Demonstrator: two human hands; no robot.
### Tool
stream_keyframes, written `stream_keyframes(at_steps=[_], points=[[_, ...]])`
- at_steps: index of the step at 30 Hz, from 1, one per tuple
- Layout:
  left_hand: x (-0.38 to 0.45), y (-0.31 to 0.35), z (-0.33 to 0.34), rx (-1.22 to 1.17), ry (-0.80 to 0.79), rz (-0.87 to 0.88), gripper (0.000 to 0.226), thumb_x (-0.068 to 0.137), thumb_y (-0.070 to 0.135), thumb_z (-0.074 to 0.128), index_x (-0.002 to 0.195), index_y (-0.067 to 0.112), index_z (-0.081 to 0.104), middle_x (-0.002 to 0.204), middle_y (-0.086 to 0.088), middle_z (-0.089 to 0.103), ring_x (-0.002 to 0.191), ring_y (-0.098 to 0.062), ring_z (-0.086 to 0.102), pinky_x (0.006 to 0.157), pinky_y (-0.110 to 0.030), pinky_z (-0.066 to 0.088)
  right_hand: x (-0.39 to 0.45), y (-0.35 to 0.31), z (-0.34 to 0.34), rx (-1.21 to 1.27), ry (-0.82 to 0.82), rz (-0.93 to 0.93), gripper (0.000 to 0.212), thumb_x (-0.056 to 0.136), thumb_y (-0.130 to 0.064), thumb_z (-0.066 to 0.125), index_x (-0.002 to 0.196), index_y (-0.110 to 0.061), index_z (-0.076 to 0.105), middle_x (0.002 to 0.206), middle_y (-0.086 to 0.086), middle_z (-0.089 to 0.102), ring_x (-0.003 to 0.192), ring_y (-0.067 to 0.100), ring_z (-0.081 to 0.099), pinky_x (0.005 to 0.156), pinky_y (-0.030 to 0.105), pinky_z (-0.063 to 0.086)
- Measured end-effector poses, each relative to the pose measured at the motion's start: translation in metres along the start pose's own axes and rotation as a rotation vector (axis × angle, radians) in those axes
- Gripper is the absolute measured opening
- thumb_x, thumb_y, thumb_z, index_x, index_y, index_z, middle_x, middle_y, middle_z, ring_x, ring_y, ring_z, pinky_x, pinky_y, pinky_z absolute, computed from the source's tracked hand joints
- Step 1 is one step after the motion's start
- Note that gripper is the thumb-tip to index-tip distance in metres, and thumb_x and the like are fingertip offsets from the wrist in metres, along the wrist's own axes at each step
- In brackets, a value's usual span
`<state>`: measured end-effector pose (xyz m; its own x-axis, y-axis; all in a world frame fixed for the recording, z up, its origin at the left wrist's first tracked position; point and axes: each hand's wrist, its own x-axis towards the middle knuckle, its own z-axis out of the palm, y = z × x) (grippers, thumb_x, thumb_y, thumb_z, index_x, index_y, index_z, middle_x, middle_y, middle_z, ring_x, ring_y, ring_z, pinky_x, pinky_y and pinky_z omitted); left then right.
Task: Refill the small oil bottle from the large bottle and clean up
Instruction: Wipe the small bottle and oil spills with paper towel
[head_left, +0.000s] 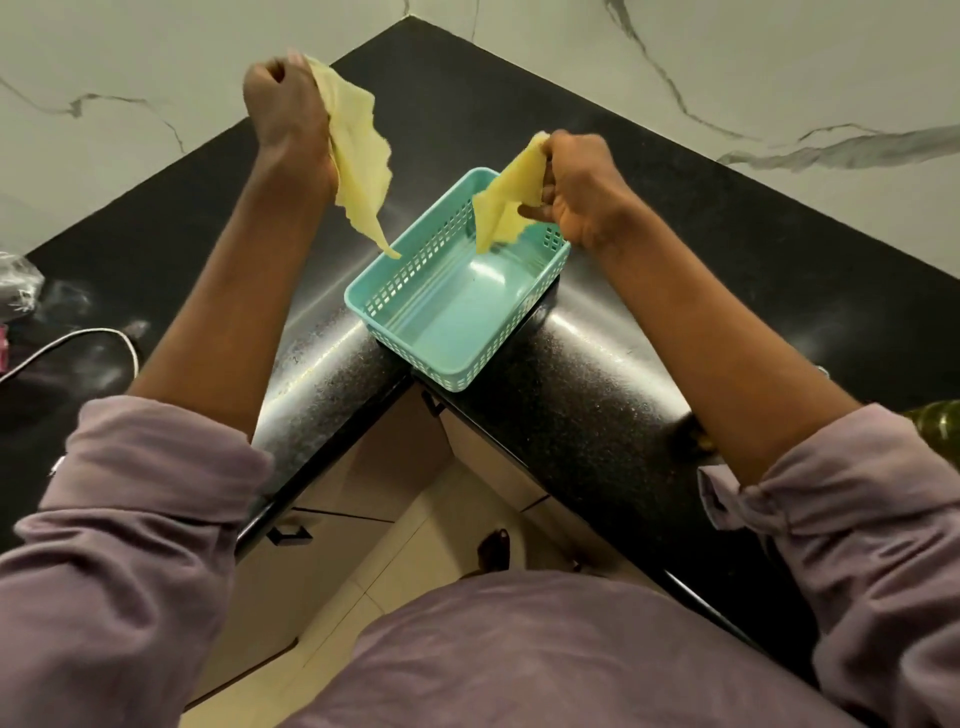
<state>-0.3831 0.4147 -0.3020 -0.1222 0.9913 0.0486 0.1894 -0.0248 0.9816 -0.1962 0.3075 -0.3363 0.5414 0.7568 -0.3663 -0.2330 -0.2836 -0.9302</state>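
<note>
Left hand (291, 104) grips yellow cloth piece (358, 166), right hand (576, 182) pinches other piece (506, 202) — both above teal basket (415, 291) on counter (675, 270). Bottle (937, 421) barely visible, right edge. Likely cleanup — keep fingers tight, drop pieces inside basket.

Basket (415, 291) on counter (675, 249) corner (cable (67, 340) left)

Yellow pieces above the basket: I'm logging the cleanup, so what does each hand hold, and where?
Each holds its own torn yellow piece by the top end. The left hand grips the left piece; the right hand grips the right piece, both hanging.
</note>
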Motion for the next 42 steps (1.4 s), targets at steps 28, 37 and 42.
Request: stream_keyframes(at_steps=[28,37,42], points=[[-0.163,-0.016,0.018,-0.457,-0.918,-0.646,0.034,0.100,0.026,0.040,0.102,0.006,0.066,0.088,-0.007,0.070,0.077,-0.015,0.068,0.075,-0.027,0.056,-0.122,0.110,-0.052,0.631,-0.503,0.161,0.081,0.057,-0.047,0.083,0.125,-0.016,0.054,0.123,0.012,0.062,0.113,0.028,0.060,0.096,0.048,0.048],[-0.235,-0.081,0.023,-0.773,-1.181,-1.069,0.084,0.077,0.045,0.069,0.142,0.001,0.038,0.128,-0.027,0.056,0.114,-0.036,0.059,0.097,-0.048,0.049,-0.175,0.123,-0.123,0.598,-0.138,0.050,0.011,0.091,-0.006,0.052,0.093,-0.007,0.062,0.080,0.005,0.073,0.072,0.014,0.070,0.065,0.028,0.059],[-0.283,-0.099,0.030,-0.750,-1.263,-0.994,0.063,0.053,0.024,0.092,0.112,0.017,0.070,0.119,-0.011,0.066,0.106,-0.028,0.065,0.090,-0.050,0.052,-0.197,0.107,-0.170,0.001,0.119,-0.112,0.009,0.092,-0.017,0.059,0.091,-0.010,0.065,0.080,0.007,0.066,0.072,0.015,0.061,0.067,0.030,0.053]])
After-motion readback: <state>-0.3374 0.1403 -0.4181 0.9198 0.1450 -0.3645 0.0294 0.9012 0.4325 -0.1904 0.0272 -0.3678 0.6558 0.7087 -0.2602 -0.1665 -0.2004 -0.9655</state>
